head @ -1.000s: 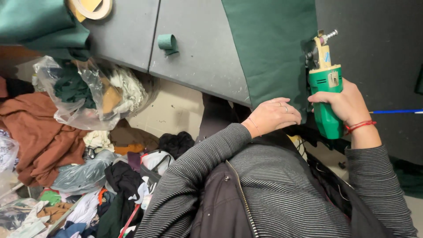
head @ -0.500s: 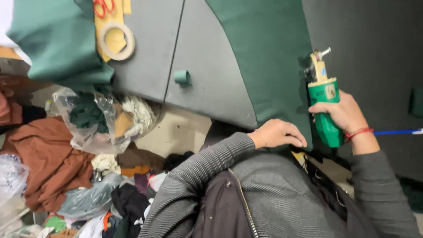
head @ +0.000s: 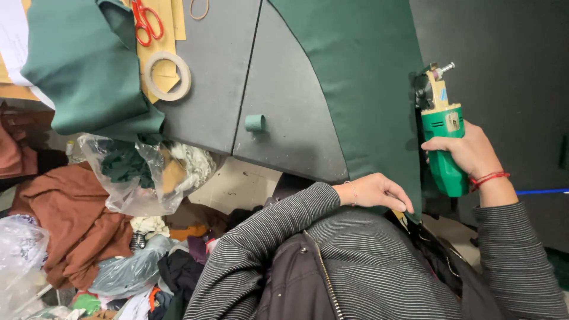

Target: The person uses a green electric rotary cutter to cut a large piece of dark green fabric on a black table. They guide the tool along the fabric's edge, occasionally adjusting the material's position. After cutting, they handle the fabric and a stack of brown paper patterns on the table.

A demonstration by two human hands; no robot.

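My right hand grips a green electric fabric cutter, upright, its blade end against the right edge of a large sheet of dark green fabric spread on the grey table. My left hand rests flat on the near edge of that fabric, fingers slightly spread, just left of the cutter. Both arms wear striped grey sleeves.
A small roll of green fabric lies on the table. At the far left are folded green cloth, a tape ring and red scissors. Below the table lie a clear bag of scraps and piles of clothes.
The view has tilted, so the table and both hands appear lower in frame. My left hand slid toward the fabric's near edge. The cutter stays at the fabric's right edge.
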